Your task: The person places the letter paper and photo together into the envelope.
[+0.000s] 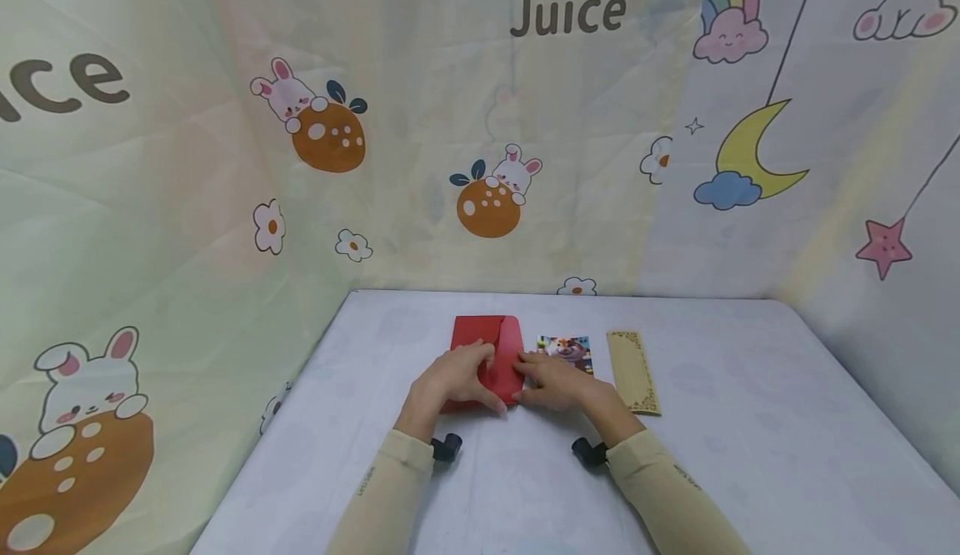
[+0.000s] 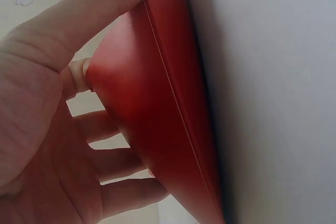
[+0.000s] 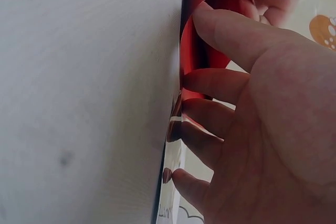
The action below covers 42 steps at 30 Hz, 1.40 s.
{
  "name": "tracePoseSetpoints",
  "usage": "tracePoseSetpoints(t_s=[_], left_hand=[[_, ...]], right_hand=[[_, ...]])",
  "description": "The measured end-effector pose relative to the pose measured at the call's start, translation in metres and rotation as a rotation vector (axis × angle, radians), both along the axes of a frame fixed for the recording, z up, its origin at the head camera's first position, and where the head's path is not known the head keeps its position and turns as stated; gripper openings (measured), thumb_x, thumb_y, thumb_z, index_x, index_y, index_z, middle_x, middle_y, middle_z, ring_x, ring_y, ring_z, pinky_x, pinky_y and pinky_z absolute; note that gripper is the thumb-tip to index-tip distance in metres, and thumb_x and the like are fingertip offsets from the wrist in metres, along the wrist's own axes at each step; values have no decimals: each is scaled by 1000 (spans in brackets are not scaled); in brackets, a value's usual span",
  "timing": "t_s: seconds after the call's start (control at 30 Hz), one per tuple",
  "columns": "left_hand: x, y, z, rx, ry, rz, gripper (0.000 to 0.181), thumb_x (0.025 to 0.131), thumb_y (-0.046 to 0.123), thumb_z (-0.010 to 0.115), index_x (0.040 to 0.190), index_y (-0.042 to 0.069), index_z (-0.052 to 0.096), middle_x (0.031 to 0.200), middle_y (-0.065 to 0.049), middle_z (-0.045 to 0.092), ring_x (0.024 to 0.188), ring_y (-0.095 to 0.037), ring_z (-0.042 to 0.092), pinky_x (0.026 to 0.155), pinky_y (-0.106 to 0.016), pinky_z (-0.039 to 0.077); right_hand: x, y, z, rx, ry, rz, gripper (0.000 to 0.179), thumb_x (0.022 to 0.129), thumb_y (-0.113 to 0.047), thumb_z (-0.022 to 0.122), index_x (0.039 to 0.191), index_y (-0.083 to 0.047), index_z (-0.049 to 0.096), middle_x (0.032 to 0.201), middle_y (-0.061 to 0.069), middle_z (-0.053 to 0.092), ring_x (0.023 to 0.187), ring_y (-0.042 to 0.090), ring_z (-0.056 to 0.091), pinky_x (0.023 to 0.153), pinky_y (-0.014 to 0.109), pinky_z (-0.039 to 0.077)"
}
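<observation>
A red envelope (image 1: 472,332) lies on the table, its lighter flap (image 1: 511,357) along the right side. My left hand (image 1: 448,377) grips it from the left, thumb at the near edge and fingers on top. In the left wrist view, the red paper (image 2: 142,93) bulges up between thumb and fingers. My right hand (image 1: 561,383) touches the envelope's right edge with extended fingers. Its thumb (image 3: 220,24) lies against the curved paper edge in the right wrist view. Beyond that hand sits a colourful picture card (image 1: 567,350), partly covered by it.
A gold strip with ornate ends (image 1: 633,372) lies right of the picture card. White cloth covers the table (image 1: 750,438). Printed curtains (image 1: 420,88) stand behind the table and along its sides. Each wrist carries a small black camera.
</observation>
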<state>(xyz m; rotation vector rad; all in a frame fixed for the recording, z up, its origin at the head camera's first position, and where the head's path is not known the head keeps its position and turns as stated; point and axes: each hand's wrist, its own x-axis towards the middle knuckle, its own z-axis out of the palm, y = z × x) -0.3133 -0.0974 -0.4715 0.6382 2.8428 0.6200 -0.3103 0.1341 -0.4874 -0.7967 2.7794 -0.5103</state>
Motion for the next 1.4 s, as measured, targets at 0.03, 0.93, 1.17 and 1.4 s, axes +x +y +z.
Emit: tracePoseSetpoints(t_s=[0.03,0.93,1.17,1.4], left_hand=[[0,0,1,3,5,0,65,62,57,94,105,24,59,159,-6,47,140,-29,49,87,-40,57],[0,0,-2,112,-38,28,65,63,46,97,113,25,63,175,-1,8,149,-32,35,84,-38,60],[0,-3,-3,139,-26,7,65,63,47,97,114,24,63,175,-3,2,147,-32,37,82,-35,60],[0,-3,-2,148,-23,4,65,63,46,97,113,23,62,175,-3,3,141,-31,43,79,-32,59]], right_hand=[[0,0,0,1,-1,-1,66,97,-46,69,151,-13,52,164,9,40,153,32,34,119,55,34],[1,1,-1,-5,-8,-13,65,98,-47,68,151,-14,52,165,7,39,153,31,34,119,54,35],[0,1,-2,-8,-5,-16,65,98,-47,67,152,-14,52,165,7,39,154,31,33,119,54,35],[0,2,-2,-17,-8,-21,65,97,-47,68,151,-15,52,165,7,40,153,31,34,118,54,36]])
